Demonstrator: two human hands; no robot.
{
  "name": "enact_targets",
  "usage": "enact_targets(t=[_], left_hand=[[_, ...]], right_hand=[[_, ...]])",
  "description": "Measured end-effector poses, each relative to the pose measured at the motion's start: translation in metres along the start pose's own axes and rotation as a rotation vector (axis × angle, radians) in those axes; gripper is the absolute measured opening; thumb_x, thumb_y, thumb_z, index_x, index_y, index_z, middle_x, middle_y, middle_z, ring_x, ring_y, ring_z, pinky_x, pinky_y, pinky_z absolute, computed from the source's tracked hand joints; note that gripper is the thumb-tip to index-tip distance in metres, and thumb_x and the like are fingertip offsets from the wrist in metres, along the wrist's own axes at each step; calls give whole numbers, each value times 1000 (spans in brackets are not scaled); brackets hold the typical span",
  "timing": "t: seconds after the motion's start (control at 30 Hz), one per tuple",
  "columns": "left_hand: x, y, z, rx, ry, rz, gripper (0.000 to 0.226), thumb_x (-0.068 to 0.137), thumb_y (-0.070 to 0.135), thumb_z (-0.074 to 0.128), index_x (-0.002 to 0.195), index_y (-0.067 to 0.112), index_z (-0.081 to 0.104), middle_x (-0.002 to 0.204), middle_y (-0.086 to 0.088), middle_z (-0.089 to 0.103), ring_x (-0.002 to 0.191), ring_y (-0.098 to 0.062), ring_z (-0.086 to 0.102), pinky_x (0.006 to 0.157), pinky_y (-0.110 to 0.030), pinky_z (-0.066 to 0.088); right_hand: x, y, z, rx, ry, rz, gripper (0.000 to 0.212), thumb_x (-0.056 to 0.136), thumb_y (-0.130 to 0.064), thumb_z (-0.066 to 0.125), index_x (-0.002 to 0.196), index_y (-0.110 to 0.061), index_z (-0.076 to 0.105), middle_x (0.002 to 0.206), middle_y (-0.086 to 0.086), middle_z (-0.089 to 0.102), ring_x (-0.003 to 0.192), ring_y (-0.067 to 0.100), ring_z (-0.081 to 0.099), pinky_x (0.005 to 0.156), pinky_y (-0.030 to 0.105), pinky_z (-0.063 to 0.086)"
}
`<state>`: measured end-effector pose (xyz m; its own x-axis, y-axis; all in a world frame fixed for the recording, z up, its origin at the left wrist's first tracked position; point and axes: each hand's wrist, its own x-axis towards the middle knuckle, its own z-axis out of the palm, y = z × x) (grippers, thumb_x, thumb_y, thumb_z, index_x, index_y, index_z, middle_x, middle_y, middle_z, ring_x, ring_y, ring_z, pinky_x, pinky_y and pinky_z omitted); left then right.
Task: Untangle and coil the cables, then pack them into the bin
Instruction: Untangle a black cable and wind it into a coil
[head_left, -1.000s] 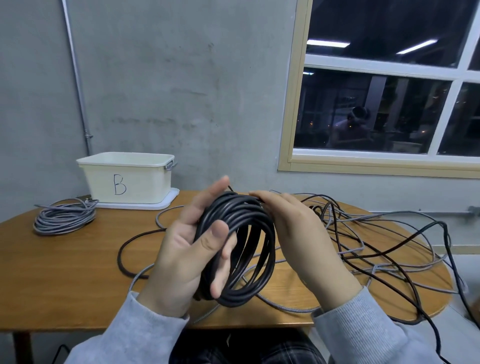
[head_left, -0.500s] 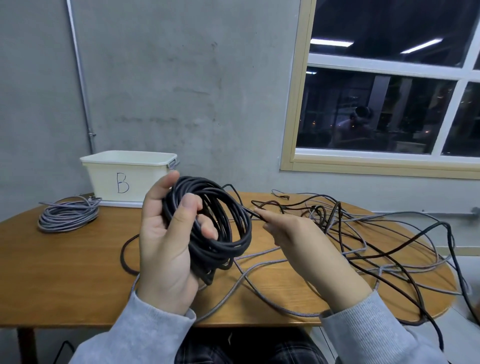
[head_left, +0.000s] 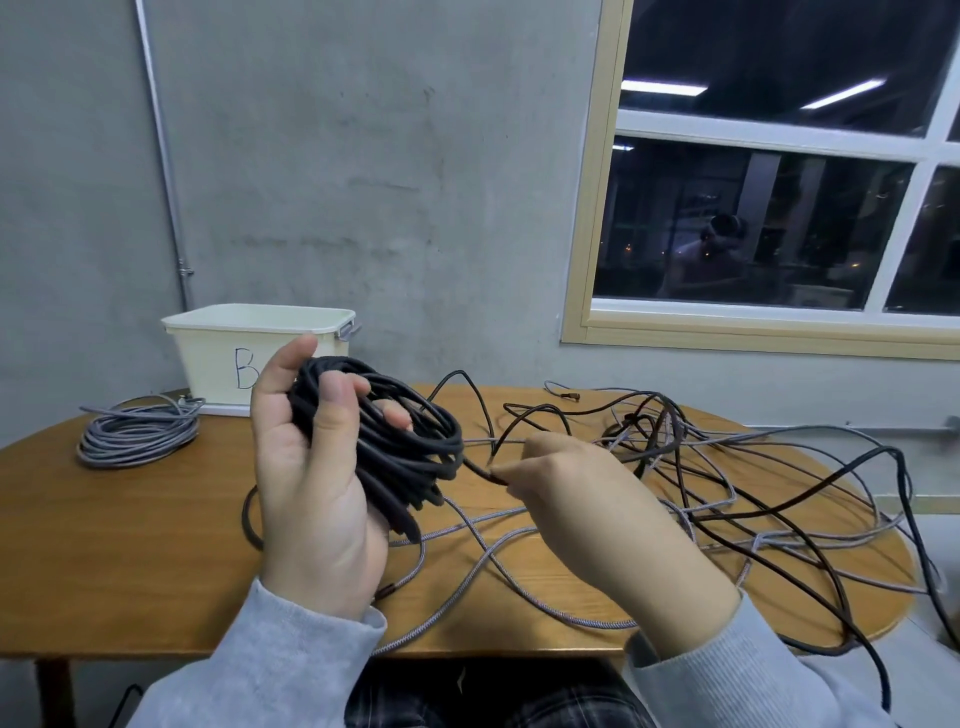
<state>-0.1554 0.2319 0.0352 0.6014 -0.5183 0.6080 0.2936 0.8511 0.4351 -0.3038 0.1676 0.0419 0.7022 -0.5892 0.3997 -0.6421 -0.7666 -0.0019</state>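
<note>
My left hand (head_left: 311, 478) grips a coil of black cable (head_left: 400, 441), held up above the wooden table (head_left: 130, 545). A free strand runs from the coil to my right hand (head_left: 571, 499), which pinches it just right of the coil. Behind and to the right lies a tangle of black and grey braided cables (head_left: 701, 467). A grey cable, coiled (head_left: 137, 434), rests at the table's far left. The cream bin (head_left: 218, 353) marked "B" stands behind it on a white lid, partly hidden by my left hand.
A grey concrete wall with a thin pipe (head_left: 163, 156) rises behind the table. A window (head_left: 779, 171) fills the upper right. Loose cables hang over the table's right edge (head_left: 883, 597) toward the floor.
My left hand carried the black coil left and upward. My right hand let go of the coil and now pinches the strand trailing from it, a little farther right.
</note>
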Motion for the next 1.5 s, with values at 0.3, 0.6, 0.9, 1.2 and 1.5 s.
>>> enact_targets(t=[0.3,0.6,0.9,1.2,1.5], left_hand=[[2,-1,-1,173,10,114,24,86,15,55,105,29,48,84,11,61,77,-13,64,76,-36,53],[4,-10,-12,363,-44,242,29,86,22,59,109,32,46,91,12,60,80,-14,65,83,-47,51],[9,-9,-25,612,-178,282,44,86,11,58,108,48,49,98,12,53,81,-14,69,82,-25,52],[0,-9,-20,734,-445,114,38,79,36,55,110,58,51,90,12,60,82,-8,63,79,-25,50],[-12,-15,-13,539,-610,-122,75,62,83,55,127,47,50,88,0,66,62,-17,63,59,-27,50]], right_hand=[[-4,-26,-14,97,-15,-140,39,99,-14,43,137,-23,50,118,0,51,106,19,52,84,26,44],[-11,-15,-19,140,31,-102,30,96,-25,49,124,-23,60,112,-7,58,102,10,55,86,23,48],[-14,-12,-23,117,315,-275,31,89,-28,43,90,-18,72,72,-6,55,66,8,50,54,19,42],[-10,-22,-21,165,445,-383,26,89,-21,46,93,-10,70,72,2,52,66,13,42,60,26,35],[-9,-13,-16,363,462,-305,12,86,-28,55,96,-21,53,82,-17,47,78,-5,41,73,7,33]])
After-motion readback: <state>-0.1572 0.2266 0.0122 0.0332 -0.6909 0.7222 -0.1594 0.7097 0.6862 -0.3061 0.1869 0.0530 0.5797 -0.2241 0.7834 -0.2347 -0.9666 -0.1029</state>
